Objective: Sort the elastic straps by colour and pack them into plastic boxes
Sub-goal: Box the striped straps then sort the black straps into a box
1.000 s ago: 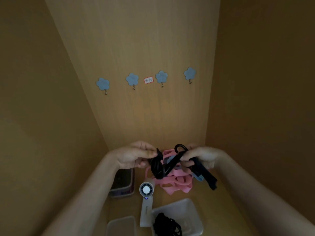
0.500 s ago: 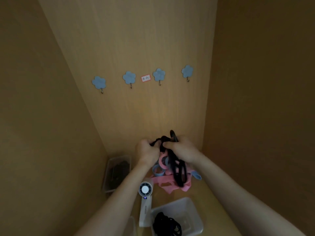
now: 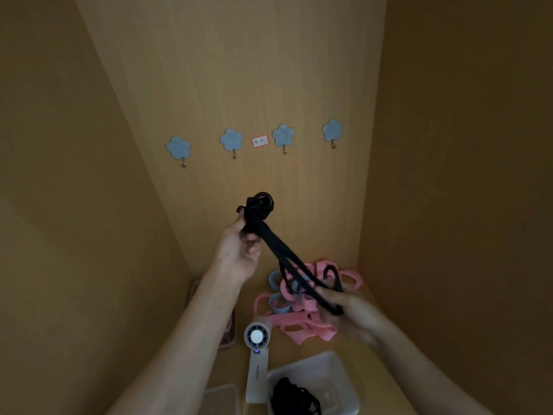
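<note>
1. Warm wooden panels close in a narrow nook. Four blue flower hooks (image 3: 230,139) sit in a row on the back panel at 12 o'clock, with a small label (image 3: 260,141) between the middle two. The worktop (image 3: 233,363) lies low in the view.
2. Raised near the centre, the left hand (image 3: 239,250) has its fingers curled round the bunched end of a black strap (image 3: 278,253), and the wound coil stands just above the fingers.
3. At 4 o'clock from it, the right hand (image 3: 353,310) pinches the strap's other end. Several strands run taut between the two hands.
4. Under the right hand, a pile of pink and blue straps (image 3: 302,323) rests on the worktop.
5. At 6 o'clock a clear box (image 3: 338,369) already holds black straps (image 3: 294,396). A second box (image 3: 221,396) sits at 7 o'clock, cut off by the frame, so I cannot tell its contents. A handheld fan (image 3: 256,336) lies between the pile and the boxes.
6. The step in hand looks like bundling this strap for the clear box.
   - A light, even pull stops the strands twisting.
   - The right hand should feed its end up to the coil rather than let it drop.
   - The loop by the right hand hangs close over the pink loops, so it should be lifted clear first or it may drag one along.
   - The bundle is best lowered compact onto the straps already in the box and pressed down so it does not spring open.
</note>
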Tool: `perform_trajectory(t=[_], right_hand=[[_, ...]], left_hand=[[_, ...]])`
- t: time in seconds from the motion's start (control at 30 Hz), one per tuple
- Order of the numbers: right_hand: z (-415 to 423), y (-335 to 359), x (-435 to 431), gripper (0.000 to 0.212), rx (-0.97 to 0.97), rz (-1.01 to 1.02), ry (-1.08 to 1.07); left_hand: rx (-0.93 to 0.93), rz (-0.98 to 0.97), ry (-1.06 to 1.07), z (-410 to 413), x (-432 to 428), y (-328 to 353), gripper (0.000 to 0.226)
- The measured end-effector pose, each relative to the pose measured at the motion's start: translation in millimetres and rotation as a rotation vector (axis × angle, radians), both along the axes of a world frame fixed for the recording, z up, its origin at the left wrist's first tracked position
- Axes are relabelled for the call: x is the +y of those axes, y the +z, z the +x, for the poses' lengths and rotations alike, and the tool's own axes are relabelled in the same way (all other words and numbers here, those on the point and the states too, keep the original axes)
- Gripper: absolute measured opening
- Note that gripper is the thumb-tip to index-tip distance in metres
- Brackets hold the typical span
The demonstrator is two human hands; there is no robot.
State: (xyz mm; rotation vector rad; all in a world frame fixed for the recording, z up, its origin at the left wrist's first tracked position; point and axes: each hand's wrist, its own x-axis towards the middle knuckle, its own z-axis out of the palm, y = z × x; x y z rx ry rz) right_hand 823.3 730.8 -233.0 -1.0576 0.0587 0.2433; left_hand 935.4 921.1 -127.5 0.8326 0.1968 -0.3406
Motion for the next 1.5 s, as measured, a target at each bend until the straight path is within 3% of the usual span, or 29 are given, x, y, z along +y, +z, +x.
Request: perform_trajectory(t=[0.07, 0.17, 0.27, 0.3, 0.37, 0.47, 0.63, 0.73, 0.87, 1.0, 1.1, 1.27, 1.37, 1.43, 1.5], right_hand=[[0, 1, -14, 0.052, 0.011, 0.182, 0.017], [7, 3, -28, 0.03, 0.01, 0.386, -0.023], [20, 11, -43, 0.019, 0.096, 0.327, -0.111], [25, 15, -50, 0.017, 0.146, 0.275, -0.154], [35, 31, -65, 0.019, 0.215, 0.172, -0.23], [48, 58, -79, 0.024, 0.2, -0.081, -0.326], [62, 100, -57, 0.022, -0.02, -0.569, -0.355], [57, 117, -26, 0.023, -0.177, -0.696, -0.406], [29, 124, 21, 0.026, -0.368, -0.687, -0.514], [-6, 108, 42, 0.024, -0.524, -0.73, -0.599], [-26, 92, 50, 0.023, -0.57, -0.672, -0.521], [-43, 60, 53, 0.023, -0.503, -0.526, -0.425], [-50, 30, 37, 0.016, -0.351, -0.493, -0.137], [-53, 13, 21, 0.024, -0.275, -0.596, 0.077], [-47, 6, 0, 0.033, -0.214, -0.749, 0.069]], left_hand=[[-0.013, -0.126, -0.077, -7, 2, -2, 0.017], [-0.048, -0.199, -0.165, -22, 5, -6, 0.025], [-0.16, -0.111, -0.345, -31, 16, -15, 0.021], [-0.226, -0.03, -0.434, -33, 23, -18, 0.016], [-0.384, 0.289, -0.601, -33, 35, -22, 0.028], [-0.545, 0.797, -0.702, -38, 39, -25, 0.013], [-0.619, 1.25, -0.705, -40, 17, -55, 0.014], [-0.573, 1.379, -0.477, -34, 5, -78, 0.02], [-0.344, 1.15, -0.057, -19, -5, -85, 0.018], [-0.229, 0.876, 0.173, -12, -10, -65, 0.015], [-0.147, 0.712, 0.287, 0, -9, -58, 0.016], [0.051, 0.342, 0.24, 10, -4, -39, 0.019], [0.061, 0.158, 0.179, 5, 2, -11, 0.02], [0.007, 0.192, 0.118, -2, 4, 1, 0.018], [-0.116, 0.33, 0.04, -11, 5, 5, 0.015]])
